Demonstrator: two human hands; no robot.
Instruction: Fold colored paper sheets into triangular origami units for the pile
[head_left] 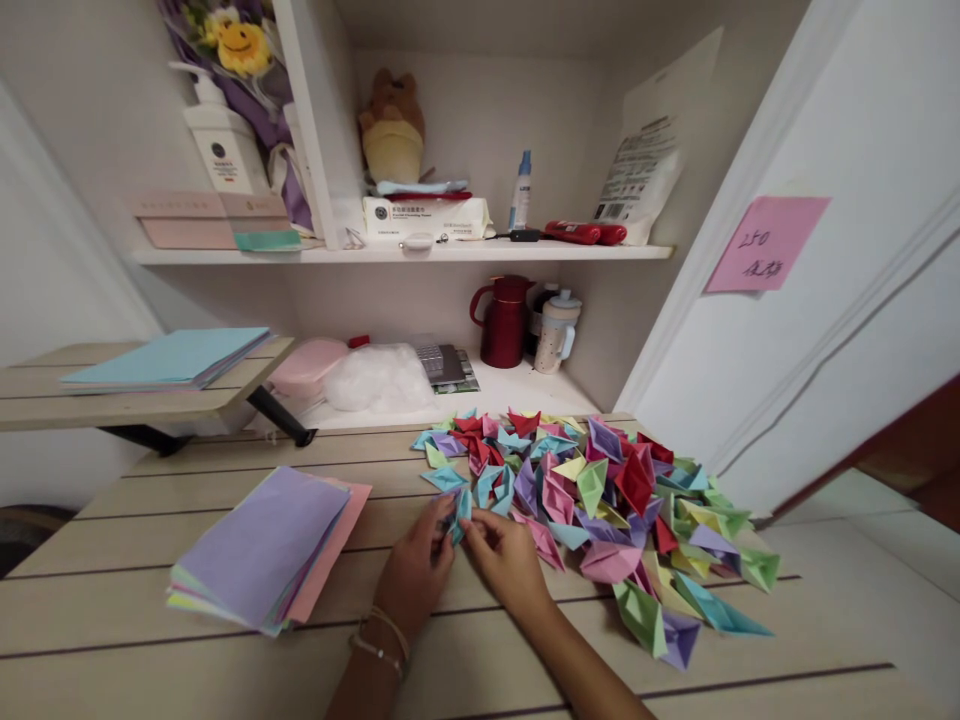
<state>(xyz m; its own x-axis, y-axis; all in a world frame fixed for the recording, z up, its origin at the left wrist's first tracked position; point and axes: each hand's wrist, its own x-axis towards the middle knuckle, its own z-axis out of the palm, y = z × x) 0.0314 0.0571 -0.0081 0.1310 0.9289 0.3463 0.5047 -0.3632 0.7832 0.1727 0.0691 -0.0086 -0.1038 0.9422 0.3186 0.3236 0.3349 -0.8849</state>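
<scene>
A light-blue folded paper piece point(463, 511) is held between the two hands, just above or on the near-left edge of the pile of paper boats point(592, 487); whether it touches the worktop point(465, 670) cannot be told. Its long axis runs mostly away from the person, with the far end leaning slightly to the right and the near end down between the fingertips. The fingers cover part of it, so its full shape is hidden.

The left hand point(421, 550) has its fingers curled in and closed narrowly on the left side of the piece; bracelets point(381, 640) circle that wrist. The right hand point(504, 555) pinches the right side, thumb and forefinger close together.

The boats lie to the right and beyond in many colours, their long axes pointing every way. At the near right, a blue boat point(721, 606) lies with its long axis slanting toward the right and a little nearer the person. To the left of the hands, well apart from them, a stack of coloured paper sheets point(262, 545) has lilac on top, its long sides slanting away to the right.
</scene>
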